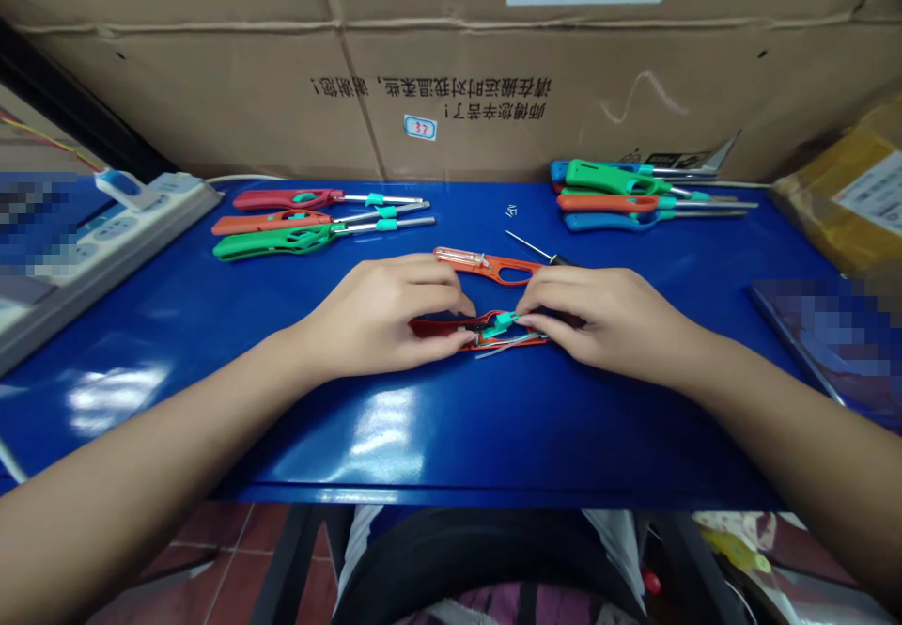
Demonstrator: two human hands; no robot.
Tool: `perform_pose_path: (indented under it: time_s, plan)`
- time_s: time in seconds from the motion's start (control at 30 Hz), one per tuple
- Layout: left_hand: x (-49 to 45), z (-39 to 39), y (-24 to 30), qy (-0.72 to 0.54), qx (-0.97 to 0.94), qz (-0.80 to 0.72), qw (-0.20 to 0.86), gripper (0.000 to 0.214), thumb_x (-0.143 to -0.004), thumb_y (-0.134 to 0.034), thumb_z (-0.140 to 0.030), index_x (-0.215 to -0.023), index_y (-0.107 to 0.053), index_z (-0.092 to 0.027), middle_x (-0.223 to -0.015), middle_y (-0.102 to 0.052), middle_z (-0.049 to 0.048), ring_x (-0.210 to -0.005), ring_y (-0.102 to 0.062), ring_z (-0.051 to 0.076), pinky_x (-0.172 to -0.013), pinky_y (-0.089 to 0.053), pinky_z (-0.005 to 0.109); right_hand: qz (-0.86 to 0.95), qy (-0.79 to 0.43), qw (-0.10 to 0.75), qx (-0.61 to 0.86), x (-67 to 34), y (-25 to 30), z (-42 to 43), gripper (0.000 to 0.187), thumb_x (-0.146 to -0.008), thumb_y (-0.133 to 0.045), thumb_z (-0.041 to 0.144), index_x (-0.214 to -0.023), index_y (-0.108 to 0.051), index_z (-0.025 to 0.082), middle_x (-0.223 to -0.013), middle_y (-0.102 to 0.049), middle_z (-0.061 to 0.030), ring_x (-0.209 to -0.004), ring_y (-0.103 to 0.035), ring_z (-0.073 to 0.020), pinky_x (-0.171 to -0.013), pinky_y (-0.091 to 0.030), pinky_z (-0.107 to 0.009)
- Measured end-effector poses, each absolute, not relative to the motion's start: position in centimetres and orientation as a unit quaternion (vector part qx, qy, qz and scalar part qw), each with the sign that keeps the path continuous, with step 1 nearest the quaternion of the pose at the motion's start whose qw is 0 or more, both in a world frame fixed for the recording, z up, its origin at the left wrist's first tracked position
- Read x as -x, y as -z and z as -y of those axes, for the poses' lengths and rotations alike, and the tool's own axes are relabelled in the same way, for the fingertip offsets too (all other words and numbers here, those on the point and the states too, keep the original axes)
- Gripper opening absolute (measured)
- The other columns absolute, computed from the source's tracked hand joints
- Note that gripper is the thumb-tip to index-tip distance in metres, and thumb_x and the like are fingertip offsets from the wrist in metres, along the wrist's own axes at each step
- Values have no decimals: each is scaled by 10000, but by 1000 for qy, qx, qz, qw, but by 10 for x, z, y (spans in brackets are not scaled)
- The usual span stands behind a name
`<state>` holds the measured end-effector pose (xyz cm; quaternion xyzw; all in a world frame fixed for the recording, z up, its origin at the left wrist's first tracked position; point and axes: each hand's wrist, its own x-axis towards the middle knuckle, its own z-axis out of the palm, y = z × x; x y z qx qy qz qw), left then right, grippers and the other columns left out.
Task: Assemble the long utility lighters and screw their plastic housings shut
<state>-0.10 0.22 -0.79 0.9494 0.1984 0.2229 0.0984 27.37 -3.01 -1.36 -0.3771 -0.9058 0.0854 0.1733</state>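
Note:
My left hand [401, 313] is closed around the handle of an opened orange lighter shell [486, 343], near the middle of the blue table. At the shell's other end, the fingers of my right hand [598, 315] pinch a teal plastic piece [502, 322]. A thin wire or tube [497, 352] slants below that piece. Just beyond my hands lies another orange shell half [504, 268], with a clear fuel tank [459, 257] in it. Behind my right fingers is a screwdriver [528, 247], its dark handle partly hidden.
Several long-necked lighters [296, 221] lie at the back left, and another pile of lighters [627, 197] at the back right. A white power strip [119, 240] runs along the left edge. A large cardboard box [437, 61] walls off the back; a taped carton [846, 193] stands right.

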Motion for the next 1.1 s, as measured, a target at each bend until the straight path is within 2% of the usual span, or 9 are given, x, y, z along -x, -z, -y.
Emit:
perform_pose_path:
  time_s: [0.17, 0.33, 0.47, 0.63, 0.77, 0.9, 1.0, 1.1]
  plan:
    - [-4, -1, 10, -250, -938, -199, 133, 200, -936, -693, -355, -997, -757, -175, -962, -765, 62, -927, -711, 194, -843, -547, 293, 899, -103, 241, 351, -270, 11, 34, 117, -973, -570, 164, -947, -680, 196, -970, -730, -36, -927, -684, -176, -766, -491, -284]
    - [-9, 3, 9, -283, -922, -194, 181, 146, -938, -699, -276, -956, -749, -140, -905, -748, 56, -848, -690, 150, -809, -528, 252, 891, -93, 273, 350, -269, 7, 38, 79, -957, -595, 170, -960, -668, 200, -976, -726, -42, -911, -682, -170, -745, -496, -279]
    - [-13, 8, 7, -286, -909, -200, 227, 170, -954, -680, -273, -886, -738, -128, -817, -718, 44, -742, -646, 129, -716, -503, 241, 905, -18, 277, 323, -266, 5, 43, 92, -973, -586, 176, -978, -675, 200, -981, -744, -39, -872, -695, -162, -715, -489, -284]
    - [-16, 9, 9, -282, -905, -208, 241, 191, -965, -665, -281, -874, -731, -127, -802, -713, 43, -728, -639, 130, -702, -496, 245, 916, 87, 270, 283, -263, 3, 48, 81, -985, -600, 208, -1006, -678, 207, -971, -759, -25, -813, -689, -156, -698, -463, -304]
    - [-15, 7, 12, -272, -914, -201, 224, 156, -955, -667, -275, -906, -728, -140, -817, -714, 43, -744, -645, 137, -722, -504, 247, 923, 84, 258, 272, -265, 4, 47, 71, -980, -616, 229, -981, -685, 209, -983, -764, -11, -775, -682, -148, -682, -459, -305]
    - [-11, 5, 11, -264, -929, -187, 180, 139, -961, -644, -276, -954, -716, -157, -883, -728, 54, -811, -663, 154, -781, -521, 263, 922, 22, 273, 275, -267, 5, 45, 89, -964, -640, 260, -1005, -695, 203, -1014, -750, -29, -843, -700, -156, -715, -494, -290]
    - [-7, 3, 9, -252, -945, -171, 121, 126, -962, -629, -254, -991, -716, -168, -925, -743, 57, -864, -677, 170, -816, -525, 277, 908, -30, 283, 308, -267, 4, 44, 160, -969, -619, 243, -1101, -693, 192, -1079, -722, -58, -891, -694, -159, -726, -510, -281]
    - [-5, 1, 7, -232, -959, -152, 58, 140, -967, -610, -249, -1021, -714, -171, -946, -752, 57, -877, -685, 180, -802, -526, 284, 914, -18, 256, 314, -266, 5, 42, 251, -984, -588, 239, -1217, -676, 206, -1164, -699, -73, -953, -691, -175, -756, -511, -292]
